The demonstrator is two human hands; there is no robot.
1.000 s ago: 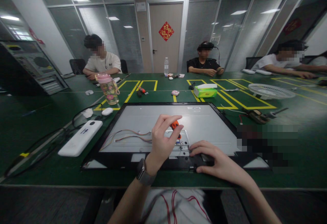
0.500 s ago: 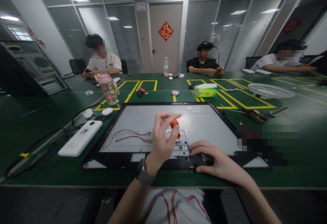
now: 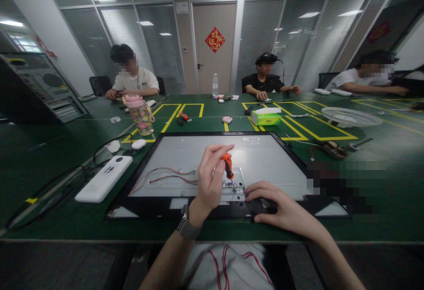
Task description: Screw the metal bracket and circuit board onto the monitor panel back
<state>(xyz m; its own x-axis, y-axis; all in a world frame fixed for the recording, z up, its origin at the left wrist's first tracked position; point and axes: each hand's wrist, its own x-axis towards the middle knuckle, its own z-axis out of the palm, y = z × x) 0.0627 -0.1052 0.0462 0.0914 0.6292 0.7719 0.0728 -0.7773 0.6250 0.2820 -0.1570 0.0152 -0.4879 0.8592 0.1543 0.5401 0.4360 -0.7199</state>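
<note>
An orange and black screwdriver (image 3: 228, 165) stands nearly upright with its tip down at a small metal bracket (image 3: 241, 179). My left hand (image 3: 210, 179) is closed around the handle from the left, its index finger stretched out over the top. Beneath lies a grey display panel (image 3: 281, 162) with a black border, back side up. My right hand (image 3: 276, 204) rests on the panel's near border, fingers spread, fingertips beside the bracket and thumb at the edge. Thin coloured wires (image 3: 172, 177) run across the panel to the left. The screw under the tip is too small to make out.
Left of the panel lie a white power bank (image 3: 104, 179) and black cables (image 3: 49, 206). A pink-lidded bottle (image 3: 139, 115), a green tissue pack (image 3: 266, 118) and a white fan grille (image 3: 351, 117) stand beyond. Several people sit across the table.
My left thumb and fingers have shifted on the screwdriver, showing more of its handle. My right hand stays put. A person opposite has moved their hands apart.
</note>
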